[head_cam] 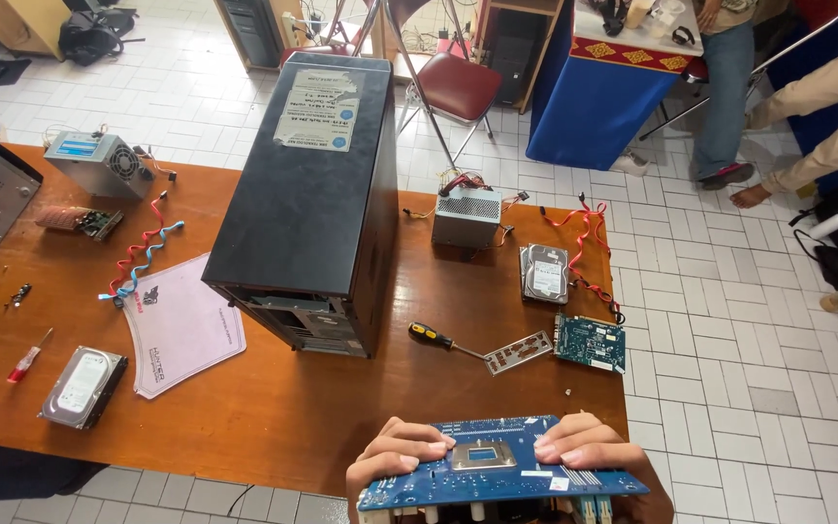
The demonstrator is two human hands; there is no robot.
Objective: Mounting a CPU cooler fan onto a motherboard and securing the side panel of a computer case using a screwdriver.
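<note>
On the left part of the wooden table [273,417] lie a hard drive [82,386] and a pink paper sheet [182,325], and the black computer case [310,199] stands in the middle. A screwdriver [435,339] and a small green card [590,342] lie to the right of the case. At the near edge, the left hand [398,458] and the right hand [579,448] both grasp the blue motherboard [499,475], fingers curled over its top edge. The board looks stiff, light and fragile, with a bare socket in its centre; it seems best held by the edges, as it is here, away from the pins and chips.
</note>
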